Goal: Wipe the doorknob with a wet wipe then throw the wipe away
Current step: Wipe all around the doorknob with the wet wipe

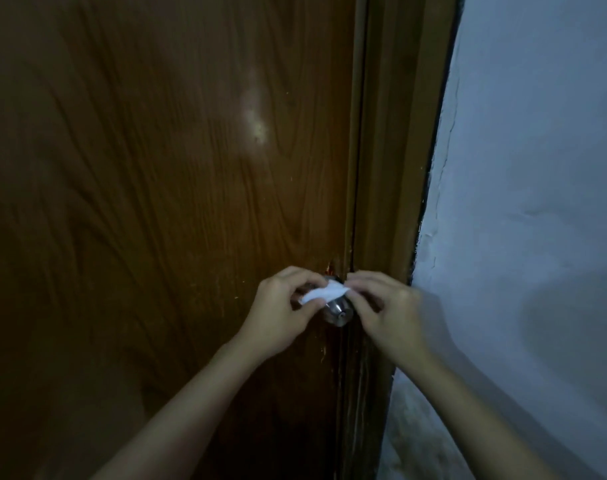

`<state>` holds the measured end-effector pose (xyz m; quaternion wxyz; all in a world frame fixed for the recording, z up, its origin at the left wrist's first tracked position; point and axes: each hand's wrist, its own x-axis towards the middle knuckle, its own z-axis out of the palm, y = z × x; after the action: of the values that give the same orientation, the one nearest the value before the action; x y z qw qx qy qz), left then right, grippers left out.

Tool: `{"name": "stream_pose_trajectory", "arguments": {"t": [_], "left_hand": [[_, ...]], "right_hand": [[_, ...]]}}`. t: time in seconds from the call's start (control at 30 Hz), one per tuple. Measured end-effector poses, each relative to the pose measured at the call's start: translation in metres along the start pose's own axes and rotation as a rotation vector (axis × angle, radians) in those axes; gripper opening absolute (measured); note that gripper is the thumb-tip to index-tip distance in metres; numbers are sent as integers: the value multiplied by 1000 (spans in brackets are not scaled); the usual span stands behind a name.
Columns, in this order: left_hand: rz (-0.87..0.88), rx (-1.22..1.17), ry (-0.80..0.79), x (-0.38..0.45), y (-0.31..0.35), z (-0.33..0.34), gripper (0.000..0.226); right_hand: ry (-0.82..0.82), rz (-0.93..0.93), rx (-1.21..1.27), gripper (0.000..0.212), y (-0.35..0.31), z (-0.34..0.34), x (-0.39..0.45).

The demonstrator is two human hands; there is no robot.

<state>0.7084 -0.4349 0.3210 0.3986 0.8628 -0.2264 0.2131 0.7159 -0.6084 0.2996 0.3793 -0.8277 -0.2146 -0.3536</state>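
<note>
I have the wet wipe (324, 292) stretched between my two hands, lying across the top of the doorknob (336, 311). My left hand (281, 317) has its grip pinched narrow on the wipe's left end, thumb and fingertips closed on the white edge; my right hand (387, 306) has its grip closed on the right end in the same way. The knob is a round metal one with a keyhole in its face, set at the right edge of the brown wooden door (156, 168), just beside the door frame (388, 168) and the pale wall (537, 168) beyond it. Only the lower part of the knob shows under the wipe (the light is dim, so I cannot tell how wet or soiled the wipe is).

I judge this to be the wiping step, with the throwing away not yet begun. The next move calls for drawing the wipe back and forth over the crown, then wrapping it round the sides and the face, keeping both ends taut so the thin sheet does not slip off the smooth metal. No bin is in view, so I will have to look for one.
</note>
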Motion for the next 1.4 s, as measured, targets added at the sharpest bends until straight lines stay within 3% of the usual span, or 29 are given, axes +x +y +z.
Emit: {"name": "stream_pose_trajectory", "arguments": {"t": [0.1, 0.2, 0.27, 0.47, 0.6, 0.77, 0.83, 0.93, 1.0, 1.13, 1.23, 1.4], "left_hand": [[114, 94, 90, 11, 2, 3, 23], [80, 142, -13, 12, -8, 14, 30], [41, 125, -95, 5, -16, 24, 33], [122, 198, 16, -12, -21, 47, 37], [225, 305, 42, -19, -24, 55, 46], [325, 349, 28, -29, -18, 56, 31], [346, 330, 31, -30, -17, 53, 30], [297, 307, 173, -19, -14, 48, 27], [213, 319, 247, -10, -15, 46, 23], [33, 272, 212, -15, -23, 53, 27], [9, 164, 258, -27, -25, 59, 31], [-82, 28, 374, -37, -22, 72, 26]], "right_hand": [[-8, -68, -70, 25, -1, 2, 19], [-299, -117, -70, 28, 8, 5, 18], [-389, -111, -74, 32, 16, 9, 9], [-154, 22, -42, 45, 21, 20, -19], [-143, 30, -41, 50, 23, 22, -38], [-184, 21, -54, 39, 25, 12, -46], [-114, 12, -80, 33, 21, 5, -43], [25, -42, -108, 30, 12, 6, -21], [-26, -40, -120, 34, 7, 13, -5], [-249, 10, -99, 39, 14, 24, -2], [-157, 15, -90, 41, 15, 26, -13], [-142, -154, -230, 47, 17, 31, -31]]}}
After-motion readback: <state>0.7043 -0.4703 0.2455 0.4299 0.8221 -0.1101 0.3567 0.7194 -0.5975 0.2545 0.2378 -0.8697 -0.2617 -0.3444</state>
